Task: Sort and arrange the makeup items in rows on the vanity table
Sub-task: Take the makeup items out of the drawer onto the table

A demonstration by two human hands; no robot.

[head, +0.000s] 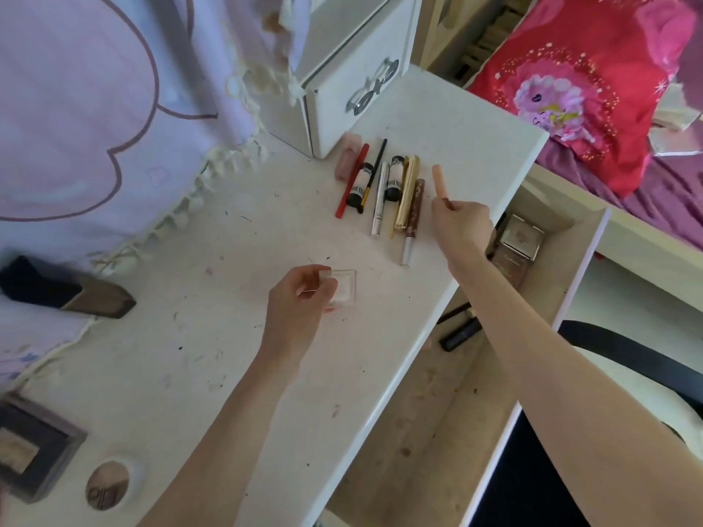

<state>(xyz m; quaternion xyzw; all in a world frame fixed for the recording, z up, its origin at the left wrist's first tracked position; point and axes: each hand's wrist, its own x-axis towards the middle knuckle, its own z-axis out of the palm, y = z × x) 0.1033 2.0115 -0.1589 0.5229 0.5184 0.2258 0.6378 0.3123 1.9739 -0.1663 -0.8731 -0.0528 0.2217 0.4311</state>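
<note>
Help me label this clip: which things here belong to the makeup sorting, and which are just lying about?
Part of the job:
- row of pens and tubes
- peach stick in right hand
- clear compact under left hand
- open drawer with more cosmetics

Lying about:
- purple cloth
- red pillow
- white box

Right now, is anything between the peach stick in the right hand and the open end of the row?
Nothing visible. The right hand holds the peach stick above bare table, just right of the brown tube ending the row.
</note>
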